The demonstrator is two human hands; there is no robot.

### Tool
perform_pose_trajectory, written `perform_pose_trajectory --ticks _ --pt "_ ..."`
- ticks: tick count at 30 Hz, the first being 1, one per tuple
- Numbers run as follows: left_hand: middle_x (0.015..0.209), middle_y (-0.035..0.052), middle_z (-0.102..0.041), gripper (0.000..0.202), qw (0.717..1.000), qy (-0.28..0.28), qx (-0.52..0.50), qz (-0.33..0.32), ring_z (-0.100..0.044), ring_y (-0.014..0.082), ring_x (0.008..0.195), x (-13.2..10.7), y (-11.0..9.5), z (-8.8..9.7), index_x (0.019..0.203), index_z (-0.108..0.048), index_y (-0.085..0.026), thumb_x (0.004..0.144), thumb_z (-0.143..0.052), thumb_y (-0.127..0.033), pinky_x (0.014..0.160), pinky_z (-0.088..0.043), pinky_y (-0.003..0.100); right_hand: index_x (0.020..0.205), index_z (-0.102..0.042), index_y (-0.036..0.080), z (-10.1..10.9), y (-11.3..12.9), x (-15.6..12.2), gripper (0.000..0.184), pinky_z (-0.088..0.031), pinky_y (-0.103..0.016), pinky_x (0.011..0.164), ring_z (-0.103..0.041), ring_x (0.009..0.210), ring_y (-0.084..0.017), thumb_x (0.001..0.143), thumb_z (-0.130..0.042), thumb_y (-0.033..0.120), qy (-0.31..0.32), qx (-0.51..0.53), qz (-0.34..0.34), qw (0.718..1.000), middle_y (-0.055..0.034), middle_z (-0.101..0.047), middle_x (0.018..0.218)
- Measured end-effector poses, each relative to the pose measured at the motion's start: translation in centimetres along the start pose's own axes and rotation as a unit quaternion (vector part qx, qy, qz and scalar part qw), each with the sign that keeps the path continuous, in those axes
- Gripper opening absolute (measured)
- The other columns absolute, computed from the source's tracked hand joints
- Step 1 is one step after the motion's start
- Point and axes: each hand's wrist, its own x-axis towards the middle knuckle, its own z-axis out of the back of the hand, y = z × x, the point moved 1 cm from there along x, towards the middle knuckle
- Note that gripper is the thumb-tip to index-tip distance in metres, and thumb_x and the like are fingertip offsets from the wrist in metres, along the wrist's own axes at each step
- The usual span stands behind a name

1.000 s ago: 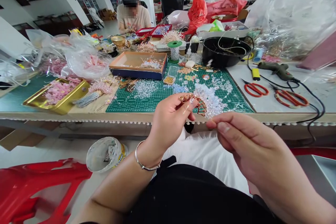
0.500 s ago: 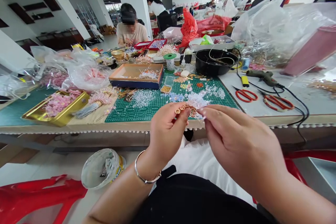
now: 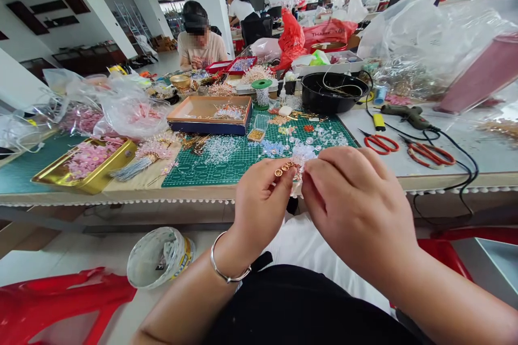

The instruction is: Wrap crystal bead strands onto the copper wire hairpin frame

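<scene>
We hold a small gold ornament (image 3: 285,167) pinched between the fingers of our left hand (image 3: 261,199), raised at the front edge of the tabletop (image 3: 493,151); our right hand (image 3: 356,205) curls in just beside it, its fingers turned from view, so we cannot tell whether they grip anything. We judge the piece light and stiff, perhaps slick, its fine parts easily bent, and best held by its ringed end.

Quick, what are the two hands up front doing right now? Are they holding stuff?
Left hand: closed, holding the gold-coloured piece.
Right hand: closed in a pinch; whether it holds anything can't be told.
</scene>
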Motion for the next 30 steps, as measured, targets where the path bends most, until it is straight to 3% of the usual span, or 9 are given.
perform_pose_trajectory --ticks 2,6,10,14,20,26,30 --pt "0.076 -0.0002 -0.067 0.012 0.999 -0.014 0.014 -0.026 -0.06 0.0123 0.074 0.0 0.0 -0.1 0.086 -0.066 -0.021 0.09 -0.055 -0.018 0.066 -0.048 0.025 0.085 -0.058 0.018 0.3 0.3 -0.2 0.006 -0.042 -0.036 0.066 -0.057 0.078 -0.022 0.087 -0.053 0.018 0.015 -0.006 -0.013 1.0 -0.0089 -0.065 0.093" --pt "0.083 0.0004 -0.069 0.012 0.999 -0.027 0.021 -0.039 -0.061 0.0109 0.074 -0.2 0.1 -0.2 0.093 -0.066 -0.019 0.089 -0.056 -0.015 0.068 -0.048 0.025 0.081 -0.055 0.017 0.5 1.0 -0.3 0.006 -0.04 -0.032 0.059 -0.054 0.062 -0.018 0.085 -0.051 0.015 0.018 -0.015 -0.02 1.0 -0.0057 -0.059 0.069" --pt "0.085 0.0012 -0.07 0.014 0.999 -0.031 0.006 -0.043 -0.062 0.0111 0.077 -0.4 0.3 -0.3 0.097 -0.067 -0.019 0.089 -0.057 -0.015 0.071 -0.05 0.024 0.081 -0.058 0.014 0.1 1.1 -0.2 0.011 -0.039 -0.031 0.056 -0.055 0.058 -0.019 0.086 -0.049 0.017 0.023 -0.014 -0.029 0.999 -0.0061 -0.059 0.066" --pt "0.08 0.0002 -0.069 0.014 1.0 -0.013 -0.024 -0.003 -0.061 0.0105 0.069 -0.4 0.5 -0.1 0.094 -0.068 -0.02 0.09 -0.055 -0.017 0.068 -0.049 0.025 0.078 -0.06 0.017 0.1 0.3 -0.2 0.023 -0.034 -0.031 0.052 -0.058 0.058 -0.019 0.09 -0.041 0.022 0.095 0.076 -0.082 0.989 -0.0046 -0.061 0.065" --pt "0.076 -0.0005 -0.067 0.013 0.991 0.021 -0.093 0.091 -0.06 0.0085 0.062 -0.5 0.7 0.4 0.092 -0.068 -0.02 0.091 -0.056 -0.025 0.059 -0.048 0.021 0.089 -0.063 0.023 0.4 -1.2 0.0 0.022 -0.04 -0.03 0.061 -0.064 0.071 -0.017 0.089 -0.041 0.025 0.244 0.204 -0.159 0.935 -0.0002 -0.069 0.082" --pt "0.074 0.0007 -0.068 0.014 0.981 0.026 -0.142 0.133 -0.062 0.0098 0.062 -0.5 0.8 0.4 0.09 -0.068 -0.019 0.09 -0.057 -0.028 0.057 -0.05 0.022 0.092 -0.063 0.026 0.1 -1.1 -0.6 0.024 -0.041 -0.028 0.064 -0.064 0.072 -0.015 0.087 -0.04 0.022 0.235 0.262 -0.197 0.915 0.0024 -0.07 0.084" --pt "0.078 0.0013 -0.069 0.014 0.991 0.01 -0.103 0.09 -0.062 0.0086 0.062 -0.4 1.0 0.3 0.088 -0.068 -0.018 0.091 -0.055 -0.024 0.061 -0.051 0.022 0.089 -0.062 0.026 0.1 -0.9 -1.0 0.022 -0.041 -0.027 0.065 -0.062 0.074 -0.014 0.088 -0.04 0.024 0.222 0.326 -0.231 0.889 0.0031 -0.069 0.084"
